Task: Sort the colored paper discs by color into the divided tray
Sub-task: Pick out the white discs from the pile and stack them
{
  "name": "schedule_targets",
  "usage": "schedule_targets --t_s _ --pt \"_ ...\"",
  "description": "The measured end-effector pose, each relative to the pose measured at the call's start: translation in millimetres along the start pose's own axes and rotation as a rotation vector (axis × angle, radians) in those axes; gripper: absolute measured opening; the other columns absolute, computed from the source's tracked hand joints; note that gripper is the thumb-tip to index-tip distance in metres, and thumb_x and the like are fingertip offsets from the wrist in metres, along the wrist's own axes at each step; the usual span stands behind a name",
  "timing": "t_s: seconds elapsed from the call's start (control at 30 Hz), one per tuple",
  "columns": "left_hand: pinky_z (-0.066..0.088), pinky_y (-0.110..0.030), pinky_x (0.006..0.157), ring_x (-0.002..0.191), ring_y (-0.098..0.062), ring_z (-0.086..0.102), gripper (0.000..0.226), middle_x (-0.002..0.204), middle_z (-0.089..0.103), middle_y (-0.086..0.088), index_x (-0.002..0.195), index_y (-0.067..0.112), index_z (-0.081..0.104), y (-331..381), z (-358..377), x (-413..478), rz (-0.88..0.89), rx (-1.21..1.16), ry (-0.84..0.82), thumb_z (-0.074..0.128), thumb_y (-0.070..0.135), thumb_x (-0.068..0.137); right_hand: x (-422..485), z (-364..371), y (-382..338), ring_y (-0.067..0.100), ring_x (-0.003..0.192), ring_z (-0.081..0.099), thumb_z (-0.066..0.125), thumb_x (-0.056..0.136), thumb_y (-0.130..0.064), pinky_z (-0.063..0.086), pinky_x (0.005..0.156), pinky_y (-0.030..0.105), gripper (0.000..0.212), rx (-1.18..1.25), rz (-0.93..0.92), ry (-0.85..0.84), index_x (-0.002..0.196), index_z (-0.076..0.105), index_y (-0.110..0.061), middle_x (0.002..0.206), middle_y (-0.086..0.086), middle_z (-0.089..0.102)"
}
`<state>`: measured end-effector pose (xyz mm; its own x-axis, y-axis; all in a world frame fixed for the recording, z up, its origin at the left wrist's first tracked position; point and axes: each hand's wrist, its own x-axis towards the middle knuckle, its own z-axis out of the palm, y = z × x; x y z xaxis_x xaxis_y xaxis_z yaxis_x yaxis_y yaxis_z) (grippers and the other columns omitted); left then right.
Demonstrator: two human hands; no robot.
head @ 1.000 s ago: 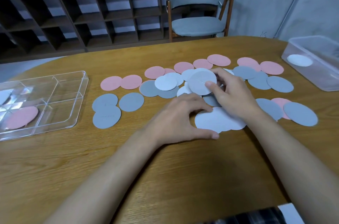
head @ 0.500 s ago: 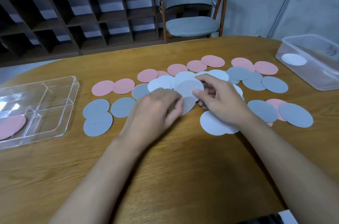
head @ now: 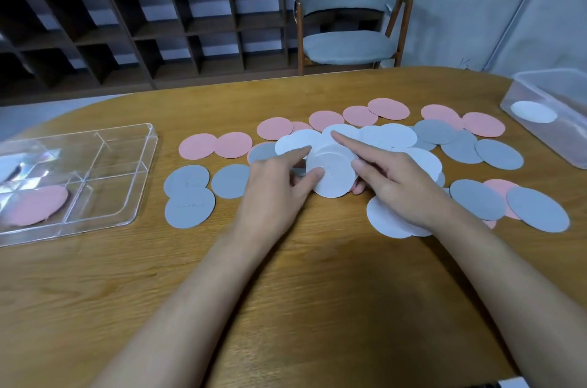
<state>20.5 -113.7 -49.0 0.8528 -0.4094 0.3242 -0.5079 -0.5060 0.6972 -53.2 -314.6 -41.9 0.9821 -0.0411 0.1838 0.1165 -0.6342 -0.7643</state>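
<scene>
Head view: your left hand [head: 279,179] and right hand [head: 397,179] both pinch a small stack of white discs [head: 333,178] mid-table, right forefinger stretched out. Pink discs [head: 274,128] and grey discs [head: 498,153] lie spread around them on the wooden table [head: 286,292]. Well to your left sits the clear divided tray [head: 95,224], one pink disc [head: 35,205] inside.

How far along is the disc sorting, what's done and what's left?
Barely started. Done: one pink disc lies in a near compartment of the divided tray. In hand: the left hand and right hand both grip a white stack. Left: many pink discs, grey discs and more white discs lie loose on the table.
</scene>
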Motion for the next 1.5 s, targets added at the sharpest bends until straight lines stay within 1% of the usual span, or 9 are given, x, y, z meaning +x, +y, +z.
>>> schedule_targets --t_s 0.1,0.3,0.4,0.5,0.6,0.73,0.97,1.17,1.5 --pt "0.055 -0.025 0.081 0.080 -0.001 0.068 0.023 0.089 0.077 0.012 0.114 0.023 0.077 4.1 0.0 -1.6 -0.001 -0.043 0.021 0.074 0.032 0.093 -2.0 3.1 -6.2 -0.006 0.108 0.057 0.042 0.109 -0.035 0.042 0.097 0.018 0.048 -0.091 -0.021 0.006 0.156 0.035 -0.044 0.120 -0.034 0.060" --pt "0.052 -0.027 0.077 0.080 -0.014 0.070 0.015 0.087 0.078 -0.002 0.099 0.020 0.080 5.1 -0.1 -2.5 0.014 -0.099 0.036 0.076 0.032 0.092 -1.0 8.4 -1.5 0.009 0.137 0.043 0.045 0.106 -0.044 0.038 0.110 0.030 0.057 -0.326 -0.030 0.012 0.160 0.028 -0.035 0.158 -0.012 0.043" --pt "0.051 -0.027 0.075 0.076 -0.014 0.069 0.018 0.078 0.074 0.000 0.099 0.019 0.078 4.3 5.0 -2.7 0.052 -0.087 0.012 0.074 0.035 0.093 0.2 6.2 1.7 0.003 0.111 0.056 0.050 0.107 -0.031 0.038 0.089 0.011 0.037 -0.294 -0.047 0.074 0.143 0.050 -0.026 0.121 -0.016 0.062" --pt "0.051 -0.025 0.079 0.086 -0.006 0.066 0.038 0.097 0.076 0.010 0.125 0.026 0.072 5.9 8.4 -3.3 0.079 -0.050 0.000 0.074 0.044 0.092 1.2 -4.2 7.0 0.000 0.088 0.057 0.054 0.105 -0.028 0.036 0.069 0.014 0.023 -0.236 -0.033 0.143 0.128 0.057 -0.025 0.096 -0.018 0.061" --pt "0.050 -0.032 0.096 0.115 -0.010 0.059 0.052 0.127 0.069 0.010 0.141 0.027 0.061 3.1 10.7 -4.4 0.152 0.103 -0.070 0.071 0.045 0.093 3.0 -15.8 12.7 0.001 0.084 0.057 0.053 0.105 -0.030 0.038 0.066 0.013 0.023 -0.198 0.013 0.245 0.127 0.057 -0.025 0.098 -0.010 0.065" --pt "0.047 -0.035 0.099 0.124 -0.011 0.048 0.055 0.130 0.066 0.009 0.143 0.025 0.058 1.4 14.1 -5.3 0.201 0.172 -0.198 0.071 0.045 0.094 4.6 -14.5 16.1 0.006 0.084 0.058 0.054 0.105 -0.029 0.040 0.067 0.018 0.022 -0.187 0.045 0.300 0.125 0.058 -0.024 0.098 -0.005 0.066" --pt "0.052 -0.041 0.079 0.097 -0.015 0.058 0.027 0.094 0.073 0.011 0.105 0.028 0.076 -1.6 10.2 1.6 0.295 0.275 -0.203 0.066 0.051 0.095 6.0 -11.4 12.9 0.014 0.085 0.058 0.055 0.104 -0.028 0.044 0.071 0.027 0.022 -0.175 0.057 0.296 0.126 0.058 -0.025 0.096 0.000 0.066" --pt "0.053 -0.042 0.067 0.083 -0.023 0.063 0.035 0.085 0.066 0.002 0.111 0.029 0.066 -0.6 4.5 -0.4 0.406 0.373 -0.166 0.036 0.048 0.107 5.6 -9.9 11.9 0.012 0.077 0.057 0.055 0.104 -0.029 0.041 0.065 0.021 0.022 -0.173 0.058 0.269 0.126 0.059 -0.028 0.090 0.002 0.066" --pt "0.054 -0.036 0.071 0.077 -0.012 0.067 0.013 0.083 0.071 0.011 0.098 0.018 0.071 1.6 3.7 -0.4 0.306 0.043 0.063 0.068 0.009 0.089 4.5 -7.4 10.2 0.020 0.077 0.065 0.058 0.104 -0.028 0.052 0.073 0.039 0.023 -0.098 0.015 0.232 0.126 0.060 -0.032 0.081 -0.001 0.065"
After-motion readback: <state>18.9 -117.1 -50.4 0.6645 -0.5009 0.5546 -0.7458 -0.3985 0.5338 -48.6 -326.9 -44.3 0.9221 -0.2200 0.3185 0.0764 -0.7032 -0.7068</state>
